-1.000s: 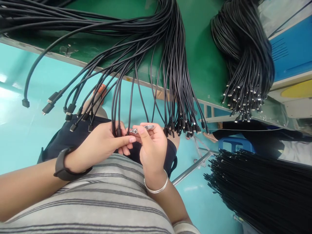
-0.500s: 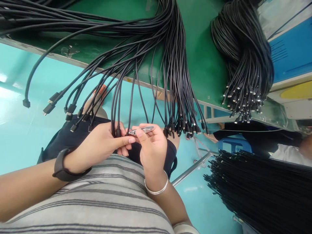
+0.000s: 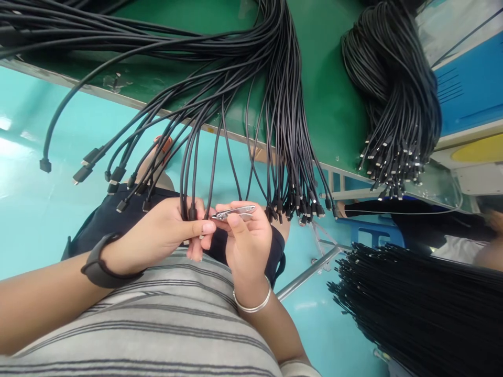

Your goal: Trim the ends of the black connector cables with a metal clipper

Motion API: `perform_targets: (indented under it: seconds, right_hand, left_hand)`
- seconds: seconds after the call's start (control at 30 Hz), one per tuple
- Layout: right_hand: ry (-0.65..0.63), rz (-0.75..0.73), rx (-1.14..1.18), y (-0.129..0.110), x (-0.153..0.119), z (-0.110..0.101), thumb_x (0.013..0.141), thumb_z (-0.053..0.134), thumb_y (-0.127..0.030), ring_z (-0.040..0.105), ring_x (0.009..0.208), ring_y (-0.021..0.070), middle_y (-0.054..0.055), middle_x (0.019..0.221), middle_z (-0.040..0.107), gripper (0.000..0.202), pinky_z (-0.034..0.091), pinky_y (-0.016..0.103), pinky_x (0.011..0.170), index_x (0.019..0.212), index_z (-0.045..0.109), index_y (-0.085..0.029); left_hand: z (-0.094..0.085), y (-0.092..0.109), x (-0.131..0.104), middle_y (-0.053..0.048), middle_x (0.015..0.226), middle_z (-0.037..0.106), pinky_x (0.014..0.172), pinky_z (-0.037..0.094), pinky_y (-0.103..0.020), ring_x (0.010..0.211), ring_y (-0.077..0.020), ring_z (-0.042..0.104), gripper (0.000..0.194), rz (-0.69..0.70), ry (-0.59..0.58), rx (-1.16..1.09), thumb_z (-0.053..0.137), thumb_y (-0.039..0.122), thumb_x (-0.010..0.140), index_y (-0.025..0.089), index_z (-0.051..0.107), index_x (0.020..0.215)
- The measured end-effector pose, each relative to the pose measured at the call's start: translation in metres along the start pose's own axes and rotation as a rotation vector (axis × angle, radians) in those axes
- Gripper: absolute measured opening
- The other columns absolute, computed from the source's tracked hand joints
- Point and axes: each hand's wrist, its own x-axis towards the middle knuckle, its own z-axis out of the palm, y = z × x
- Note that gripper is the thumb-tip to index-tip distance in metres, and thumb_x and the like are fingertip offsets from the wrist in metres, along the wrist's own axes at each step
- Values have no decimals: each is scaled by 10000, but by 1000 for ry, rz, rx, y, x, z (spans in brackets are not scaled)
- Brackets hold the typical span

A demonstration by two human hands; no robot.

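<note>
Black cables (image 3: 275,78) hang over the front edge of the green table, their plug ends dangling above my lap. My left hand (image 3: 178,228) is closed around the ends of a few of them, with the thumb pointing right. Pinched in my right hand (image 3: 245,235) is a silver nail clipper (image 3: 236,212), its tip touching or very near a cable end by my left fingertips. The exact contact there is too small to make out.
On the green table (image 3: 322,104), a thick cable bundle (image 3: 393,78) lies at the right. Below it are another dark bundle (image 3: 424,309), a blue stool (image 3: 373,230) and a metal bar (image 3: 310,272). Part of another person (image 3: 463,248) shows at the right edge.
The nail clipper has shifted slightly right and its lever now stands further apart. The lower fingers of my left hand have spread a little. At the right edge, the other person has moved.
</note>
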Motion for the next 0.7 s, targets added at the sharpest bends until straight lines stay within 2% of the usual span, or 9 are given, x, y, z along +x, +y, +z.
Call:
perform_targets:
  seconds: [0.1,0.2,0.33,0.5,0.7]
  right_hand:
    - [-106,-84,32,1,-1,-2,750,850,-280,777,850,169,-7,885,808,191,649,286,778,898,734,-247]
    - [-173,-139,55,3,-2,-2,755,849,-234,776,868,157,-19,921,811,208,651,281,798,934,747,-266]
    - [-200,-174,66,3,-3,-2,769,833,-173,774,873,130,-38,954,814,226,648,248,811,951,756,-283]
    - [-198,-184,34,1,-4,-1,764,834,-157,778,865,143,-40,966,817,242,657,269,801,950,766,-295]
    - [-215,-194,63,0,-4,1,796,799,-127,778,873,123,-51,970,818,235,650,233,809,960,773,-294]
  left_hand:
    - [-2,1,0,5,546,682,363,450,-157,381,-119,613,399,1,-110,-110,832,421,758,172,527,696]
    - [-1,5,-1,16,540,680,352,423,-130,352,-93,582,413,-14,-159,-184,836,423,756,160,520,715]
    - [1,8,-3,18,544,676,371,424,-110,361,-75,582,416,-18,-164,-193,838,422,758,140,536,703]
    - [1,7,-4,12,539,677,365,405,-102,352,-70,574,424,-32,-157,-205,848,447,738,139,559,698]
    - [1,7,-3,-7,532,671,347,412,-116,337,-86,572,425,-58,-152,-226,867,430,713,148,552,670]
